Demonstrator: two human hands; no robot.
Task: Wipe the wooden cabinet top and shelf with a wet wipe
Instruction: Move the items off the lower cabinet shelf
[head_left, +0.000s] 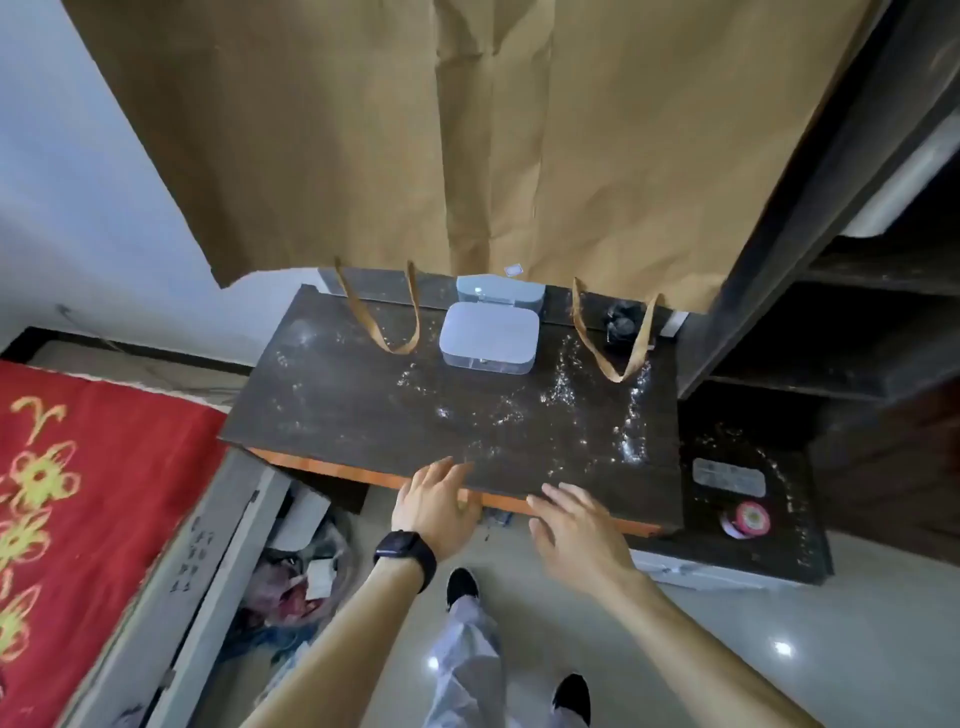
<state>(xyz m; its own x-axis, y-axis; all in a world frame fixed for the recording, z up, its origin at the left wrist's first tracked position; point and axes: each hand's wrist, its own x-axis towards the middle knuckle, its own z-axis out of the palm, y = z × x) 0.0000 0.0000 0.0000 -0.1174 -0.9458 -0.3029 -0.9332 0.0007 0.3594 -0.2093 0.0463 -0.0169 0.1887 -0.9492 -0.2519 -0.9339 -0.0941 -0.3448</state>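
Left hand (434, 501), right hand (576, 525) (fingers relaxed) at cabinet top (415, 410) edge.

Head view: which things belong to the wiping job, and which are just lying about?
Job: speckled cabinet top; lower shelf; pale blue plastic box, probably the wipes; left hand and right hand, both empty at the front edge.
Lying about: small black object; pink round item on the shelf; brown curtain; red blanket.
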